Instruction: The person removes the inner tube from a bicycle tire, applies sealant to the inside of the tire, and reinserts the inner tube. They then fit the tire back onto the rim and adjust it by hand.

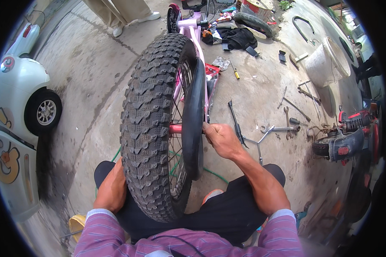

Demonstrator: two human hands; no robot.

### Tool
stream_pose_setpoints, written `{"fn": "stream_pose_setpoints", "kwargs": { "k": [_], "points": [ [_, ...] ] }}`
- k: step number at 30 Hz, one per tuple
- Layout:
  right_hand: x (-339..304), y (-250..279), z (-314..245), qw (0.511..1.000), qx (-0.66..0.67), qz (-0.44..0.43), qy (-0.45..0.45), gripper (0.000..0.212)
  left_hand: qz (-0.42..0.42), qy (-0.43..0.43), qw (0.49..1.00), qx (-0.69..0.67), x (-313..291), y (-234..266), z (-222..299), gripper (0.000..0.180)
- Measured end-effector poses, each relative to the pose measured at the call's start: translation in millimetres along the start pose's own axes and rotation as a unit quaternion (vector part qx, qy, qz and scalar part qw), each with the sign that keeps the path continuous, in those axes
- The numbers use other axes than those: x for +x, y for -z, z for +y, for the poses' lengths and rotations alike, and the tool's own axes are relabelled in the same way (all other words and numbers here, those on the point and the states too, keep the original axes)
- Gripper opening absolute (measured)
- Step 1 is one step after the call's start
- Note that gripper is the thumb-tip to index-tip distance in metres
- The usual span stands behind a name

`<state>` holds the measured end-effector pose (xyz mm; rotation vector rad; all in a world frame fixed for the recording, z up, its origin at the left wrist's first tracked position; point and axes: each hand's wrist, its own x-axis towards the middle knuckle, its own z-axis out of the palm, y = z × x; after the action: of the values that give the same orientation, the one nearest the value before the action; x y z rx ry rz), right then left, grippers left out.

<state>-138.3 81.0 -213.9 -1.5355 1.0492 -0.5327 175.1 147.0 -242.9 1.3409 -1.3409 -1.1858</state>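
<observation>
A fat knobby black tyre point(148, 115) on a spoked wheel stands upright between my knees. It belongs to a pink bicycle point(188, 26) reaching away from me. Along the wheel's right side runs a smooth, long black curved piece point(194, 115). A red hub point(176, 128) shows through the spokes. My right hand point(223, 139) is closed beside the black piece, level with the hub, thumb toward the wheel; whatever sits inside its fingers is hidden. On the other side, my left forearm point(111, 188) goes behind the tyre, which covers my left hand.
Wrenches point(287, 122), a three-armed wrench point(258, 142) and a yellow-handled screwdriver point(235, 72) lie on the concrete right. Beyond are a white bucket point(328, 64) and a loose tyre point(254, 23). A small white car point(23, 85) stands left, a red-and-black machine point(343, 139) right. Someone's legs point(120, 10) are ahead.
</observation>
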Motion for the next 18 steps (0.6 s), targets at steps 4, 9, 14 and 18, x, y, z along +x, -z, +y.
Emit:
{"fn": "stream_pose_setpoints", "kwargs": {
  "k": [4,9,14,18],
  "points": [
    [1.4,9.7,-26.8,0.991,0.13,-0.009,-0.023,0.065,0.015,-0.023,0.998,-0.054,6.4,9.8,12.7,0.031],
    [9.3,14.2,-48.7,0.984,0.175,0.03,0.03,0.061,-0.084,-0.041,0.992,-0.079,20.7,35.9,-8.2,0.047],
    [15.6,5.3,-66.0,0.959,0.281,0.034,0.012,0.055,-0.037,-0.028,0.992,-0.119,28.8,20.9,18.1,0.057],
    [20.3,2.8,-73.0,0.953,0.302,0.035,0.015,0.051,-0.032,-0.005,0.982,-0.189,18.2,16.5,41.2,0.064]
  ]
}}
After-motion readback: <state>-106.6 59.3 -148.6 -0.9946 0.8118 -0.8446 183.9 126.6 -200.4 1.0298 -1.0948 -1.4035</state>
